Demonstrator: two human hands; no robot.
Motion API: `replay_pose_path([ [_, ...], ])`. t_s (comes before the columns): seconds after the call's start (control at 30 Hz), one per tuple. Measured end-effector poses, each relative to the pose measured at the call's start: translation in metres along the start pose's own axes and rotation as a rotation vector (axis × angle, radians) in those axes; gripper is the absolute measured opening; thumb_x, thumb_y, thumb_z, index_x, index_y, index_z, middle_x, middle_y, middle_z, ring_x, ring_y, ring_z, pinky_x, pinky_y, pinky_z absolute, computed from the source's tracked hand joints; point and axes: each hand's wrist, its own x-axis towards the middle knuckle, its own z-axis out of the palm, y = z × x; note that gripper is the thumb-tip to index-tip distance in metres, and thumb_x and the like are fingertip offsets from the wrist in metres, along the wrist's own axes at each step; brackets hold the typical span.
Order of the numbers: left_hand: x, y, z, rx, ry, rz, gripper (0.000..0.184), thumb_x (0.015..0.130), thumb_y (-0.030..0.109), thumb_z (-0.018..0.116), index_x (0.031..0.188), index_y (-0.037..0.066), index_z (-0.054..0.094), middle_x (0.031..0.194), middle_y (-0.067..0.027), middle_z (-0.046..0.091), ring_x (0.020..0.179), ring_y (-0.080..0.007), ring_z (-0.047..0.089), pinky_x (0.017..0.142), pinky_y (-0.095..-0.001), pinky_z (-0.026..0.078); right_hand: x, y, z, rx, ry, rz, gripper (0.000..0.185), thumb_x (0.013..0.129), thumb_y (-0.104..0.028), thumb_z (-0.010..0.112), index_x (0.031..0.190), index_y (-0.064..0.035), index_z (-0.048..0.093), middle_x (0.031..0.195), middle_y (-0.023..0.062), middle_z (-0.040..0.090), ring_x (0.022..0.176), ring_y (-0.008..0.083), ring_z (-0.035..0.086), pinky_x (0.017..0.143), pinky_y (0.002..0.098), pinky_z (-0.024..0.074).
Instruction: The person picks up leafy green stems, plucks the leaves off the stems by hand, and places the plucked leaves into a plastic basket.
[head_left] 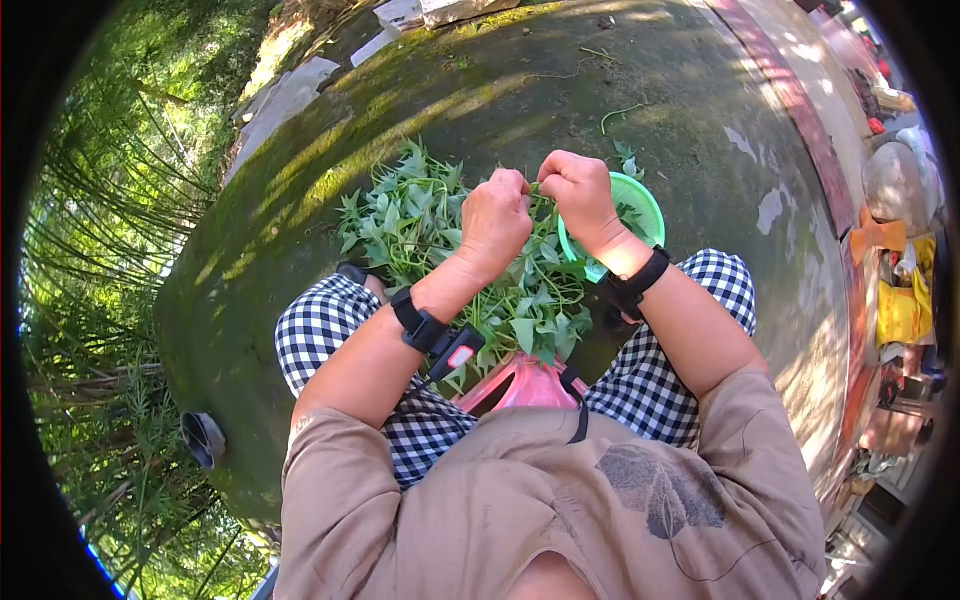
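A large heap of green leafy vines (405, 215), looking like sweet potato greens, lies on the ground between my knees. Above its far right side, my left hand (497, 225) and my right hand (582, 195) are pinched close together, fingertips nearly meeting. A bit of green stem (536, 188) shows between them; most of it is hidden by the fingers. Under my right wrist stands a light green plastic basket (651, 208), partly covered by the hand and forearm, with some leaves in it.
Pink plastic (530, 385), perhaps a stool, shows at my lap. Loose sprigs (627, 158) lie beyond the basket on mossy concrete (690, 130). A dark pot (203, 440) sits at left by shrubs. A yellow bag (903, 310) and clutter line the right.
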Motion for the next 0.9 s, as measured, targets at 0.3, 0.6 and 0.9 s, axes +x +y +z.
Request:
replay_pose_path([
  [0.3, -0.002, 0.003, -0.001, -0.038, 0.013, -0.097, 0.004, 0.078, 0.003, 0.063, 0.081, 0.001, 0.06, 0.079, -0.0171, 0.063, 0.071, -0.0352, 0.063, 0.064, -0.0419, 0.049, 0.002, 0.009, -0.002, 0.114, -0.071, 0.018, 0.01, 0.074, -0.008, 0.061, 0.079, 0.0003, 0.063, 0.067, 0.0097, 0.061, 0.059, 0.0198, 0.059, 0.056, 0.031, 0.0455],
  [0.6, -0.002, -0.003, -0.002, 0.037, 0.059, -0.014, 0.009, 0.08, 0.005, 0.063, 0.088, 0.003, 0.058, 0.085, -0.0143, 0.06, 0.076, -0.0345, 0.062, 0.064, -0.0444, 0.047, 0.003, 0.002, -0.01, 0.501, -0.384, 0.606, 0.014, 0.084, -0.012, 0.061, 0.085, 0.0012, 0.067, 0.068, 0.0036, 0.062, 0.058, 0.012, 0.057, 0.055, 0.0273, 0.045],
  [0.9, -0.006, 0.001, 0.004, 0.379, -0.069, 0.214, 0.014, 0.07, 0.004, 0.061, 0.082, 0.004, 0.054, 0.084, -0.012, 0.053, 0.076, -0.031, 0.057, 0.061, -0.0409, 0.05, -0.01, 0.007, 0.01, -0.383, -0.215, 0.039, 0.015, 0.08, -0.015, 0.056, 0.076, -0.0046, 0.066, 0.079, 0.0178, 0.067, 0.077, 0.0372, 0.066, 0.068, 0.0457, 0.0524],
])
